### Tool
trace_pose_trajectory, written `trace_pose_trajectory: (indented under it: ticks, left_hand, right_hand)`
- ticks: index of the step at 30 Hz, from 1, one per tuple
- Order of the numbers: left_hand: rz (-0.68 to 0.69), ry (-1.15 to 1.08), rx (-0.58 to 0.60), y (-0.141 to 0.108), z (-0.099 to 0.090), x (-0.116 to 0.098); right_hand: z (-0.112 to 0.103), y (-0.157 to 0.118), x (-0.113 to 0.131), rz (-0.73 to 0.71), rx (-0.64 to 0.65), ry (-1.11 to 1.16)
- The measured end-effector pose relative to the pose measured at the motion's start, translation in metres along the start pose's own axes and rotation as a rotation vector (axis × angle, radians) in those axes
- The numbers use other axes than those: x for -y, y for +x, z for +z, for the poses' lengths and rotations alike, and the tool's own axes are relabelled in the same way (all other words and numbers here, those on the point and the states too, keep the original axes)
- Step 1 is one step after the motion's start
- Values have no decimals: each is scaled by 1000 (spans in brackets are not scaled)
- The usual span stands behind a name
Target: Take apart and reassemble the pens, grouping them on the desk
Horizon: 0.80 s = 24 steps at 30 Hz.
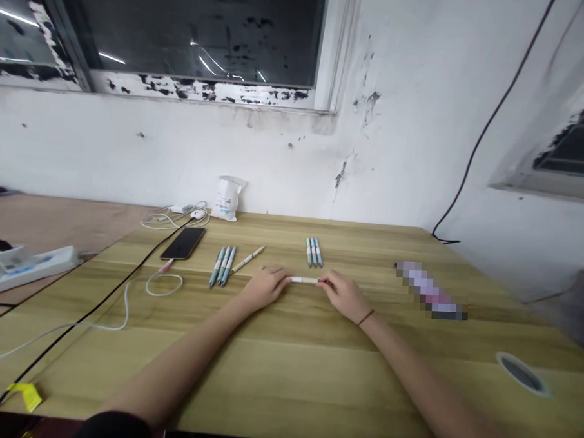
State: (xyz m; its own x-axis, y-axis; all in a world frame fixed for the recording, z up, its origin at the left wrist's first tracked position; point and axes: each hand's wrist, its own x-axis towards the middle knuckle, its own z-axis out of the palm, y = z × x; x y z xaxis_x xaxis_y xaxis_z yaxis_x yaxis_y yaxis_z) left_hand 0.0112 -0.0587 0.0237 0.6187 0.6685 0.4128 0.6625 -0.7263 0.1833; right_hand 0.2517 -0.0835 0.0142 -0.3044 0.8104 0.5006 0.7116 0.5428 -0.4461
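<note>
A slim white pen lies crosswise between my hands, low over the wooden table or resting on it. My left hand pinches its left end, and my right hand grips the other end, where a dark tip shows by the fingers. Beyond the pen stands a neat row of three blue-green pens, lying side by side. Left of my left hand is another group of blue-green pens, with a single white pen lying slanted beside them.
A black phone with a white charging cable lies at the left. Behind it are a coiled cable and a white packet. A power strip is at far left. A pixelated object and a cable hole are on the right.
</note>
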Motion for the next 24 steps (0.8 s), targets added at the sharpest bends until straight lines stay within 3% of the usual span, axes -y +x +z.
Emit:
trace_pose_trajectory:
  ticks: [11, 15, 18, 21, 24]
  left_hand:
    - [-19, 54, -98, 2, -4, -7]
    - [-78, 131, -194, 2, -9, -4]
    - [-191, 201, -212, 1, -8, 10]
    - [-322, 287, -216, -1, -7, 26]
    - [-439, 359, -191, -3, -6, 37]
  right_hand:
    - [-4, 2, -4, 16, 46, -110]
    - [-16, 6, -28, 199, -154, -174]
    - [-26, 7, -51, 417, -284, -236]
    - [-27, 7, -67, 589, -255, -304]
    - [-19, 8, -71, 649, -128, -371]
